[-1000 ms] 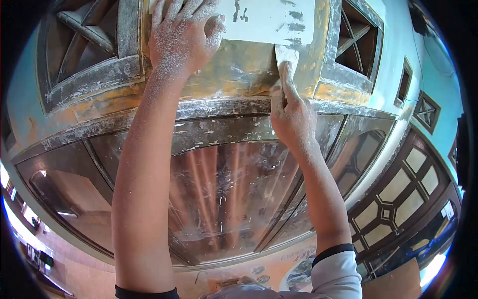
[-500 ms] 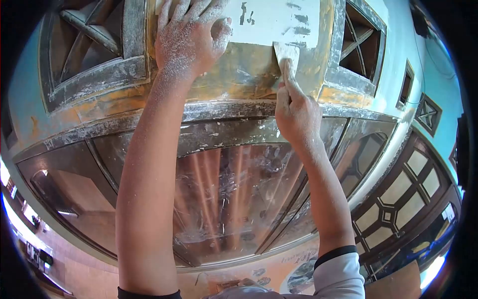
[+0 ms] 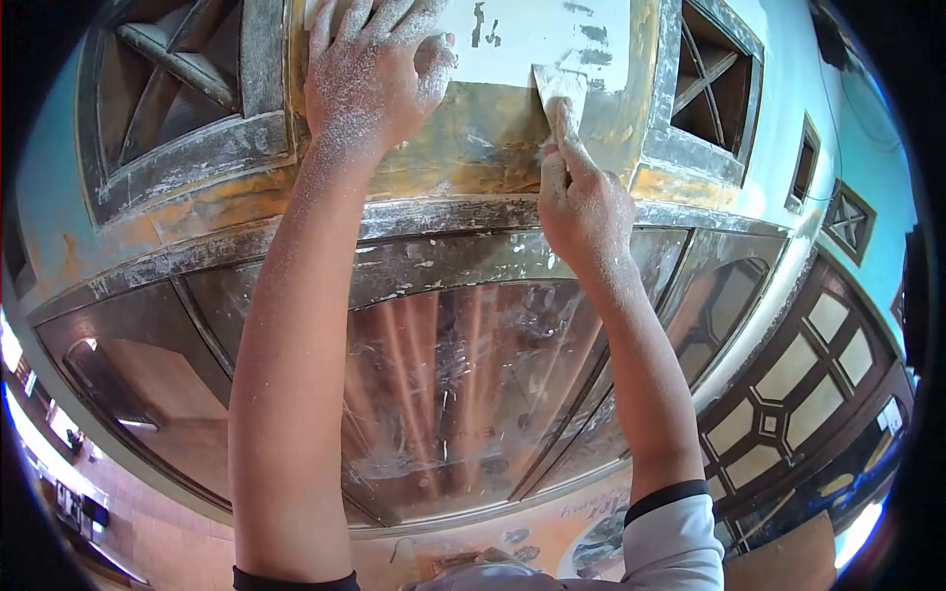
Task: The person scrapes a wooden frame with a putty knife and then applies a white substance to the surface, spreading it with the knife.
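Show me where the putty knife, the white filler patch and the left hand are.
putty knife (image 3: 560, 87), head view, on its blade.
white filler patch (image 3: 532, 30), head view, on its smooth middle.
left hand (image 3: 370, 84), head view, on the dusty back of the hand.

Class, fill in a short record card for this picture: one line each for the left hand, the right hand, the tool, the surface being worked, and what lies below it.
Left hand: flat on the wall panel, dusted with white powder
Right hand: gripping a putty knife
Putty knife: blade pressed against the panel at the edge of the white filler
Wall panel: worn yellow-brown, white filler coat across its top
Below: arched glass pane, smeared and dusty
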`<control>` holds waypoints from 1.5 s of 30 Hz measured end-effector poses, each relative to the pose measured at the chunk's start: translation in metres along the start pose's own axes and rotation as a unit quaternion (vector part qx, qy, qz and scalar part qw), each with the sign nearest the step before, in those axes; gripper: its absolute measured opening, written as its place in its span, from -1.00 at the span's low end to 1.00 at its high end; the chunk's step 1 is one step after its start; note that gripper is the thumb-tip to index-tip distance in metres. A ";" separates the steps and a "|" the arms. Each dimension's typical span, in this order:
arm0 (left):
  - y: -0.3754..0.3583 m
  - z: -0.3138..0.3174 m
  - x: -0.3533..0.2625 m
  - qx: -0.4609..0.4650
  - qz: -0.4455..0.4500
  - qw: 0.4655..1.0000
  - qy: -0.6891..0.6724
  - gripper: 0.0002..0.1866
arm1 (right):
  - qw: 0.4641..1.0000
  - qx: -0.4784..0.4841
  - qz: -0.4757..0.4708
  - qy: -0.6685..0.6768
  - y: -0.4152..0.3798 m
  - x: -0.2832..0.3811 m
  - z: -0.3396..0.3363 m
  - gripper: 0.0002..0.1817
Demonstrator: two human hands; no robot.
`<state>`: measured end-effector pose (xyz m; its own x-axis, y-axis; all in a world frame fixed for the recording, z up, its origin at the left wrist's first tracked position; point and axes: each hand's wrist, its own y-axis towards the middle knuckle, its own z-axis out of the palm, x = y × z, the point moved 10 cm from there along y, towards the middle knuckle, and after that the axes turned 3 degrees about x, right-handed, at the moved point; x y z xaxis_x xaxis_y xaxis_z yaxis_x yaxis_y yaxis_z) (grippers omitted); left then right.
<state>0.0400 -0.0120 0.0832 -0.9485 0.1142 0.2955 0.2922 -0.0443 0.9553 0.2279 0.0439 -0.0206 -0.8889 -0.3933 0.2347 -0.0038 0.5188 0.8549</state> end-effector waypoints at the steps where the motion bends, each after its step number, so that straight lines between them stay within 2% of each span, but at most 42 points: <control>1: 0.000 -0.001 0.000 0.000 0.001 1.000 0.004 -0.50 | 1.000 0.014 0.002 0.002 -0.002 0.000 0.002 -0.41; 5: 0.000 0.000 0.001 -0.001 -0.008 1.000 0.006 -0.49 | 1.000 -0.003 -0.022 -0.008 -0.006 0.002 0.006 -0.40; 7: -0.001 0.000 0.000 -0.008 0.002 1.000 0.019 -0.49 | 1.000 -0.015 -0.009 -0.022 0.002 0.002 0.001 -0.38; 8: -0.001 0.001 0.000 -0.006 0.002 1.000 0.017 -0.49 | 1.000 -0.025 0.011 0.001 0.000 0.002 0.000 -0.44; 12: -0.002 0.001 0.001 -0.003 -0.006 1.000 0.006 -0.48 | 0.999 0.029 0.039 0.003 -0.013 0.002 0.010 -0.42; 15: -0.001 0.001 0.002 -0.009 0.000 1.000 0.000 -0.48 | 1.000 -0.018 -0.021 0.012 0.003 0.010 0.002 -0.38; 19: -0.002 -0.001 0.000 -0.008 0.003 1.000 0.012 -0.48 | 0.999 -0.022 -0.023 0.025 -0.009 0.011 0.007 -0.38; 21: -0.001 -0.003 0.000 -0.012 -0.002 1.000 0.009 -0.48 | 1.000 0.015 -0.003 0.000 -0.014 0.009 0.015 -0.37; 23: -0.001 -0.001 0.000 -0.009 -0.001 1.000 0.009 -0.48 | 0.999 -0.021 -0.035 0.015 -0.006 0.020 0.005 -0.36; 25: -0.001 -0.001 0.000 -0.013 0.004 1.000 0.017 -0.49 | 1.000 0.013 0.019 -0.018 0.000 0.018 0.003 -0.40; 29: -0.001 -0.001 0.001 -0.013 0.002 1.000 0.016 -0.50 | 1.000 0.001 -0.007 -0.001 -0.015 0.019 0.013 -0.41; 35: -0.001 -0.003 0.000 -0.016 0.007 1.000 0.001 -0.49 | 0.998 0.044 0.016 -0.028 0.001 0.021 0.013 -0.40; 37: -0.003 -0.004 0.000 -0.025 0.024 0.999 0.011 -0.48 | 0.999 -0.018 -0.024 0.040 -0.012 0.023 0.014 -0.45; 45: -0.002 -0.004 0.001 -0.017 0.013 1.000 -0.009 -0.48 | 0.999 0.029 0.009 -0.011 0.000 0.028 0.009 -0.49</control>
<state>0.0378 -0.0154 0.0819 -0.9383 0.1312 0.3199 0.3115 -0.0805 0.9468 0.1990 0.0398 -0.0180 -0.8989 -0.3672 0.2392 -0.0133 0.5685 0.8226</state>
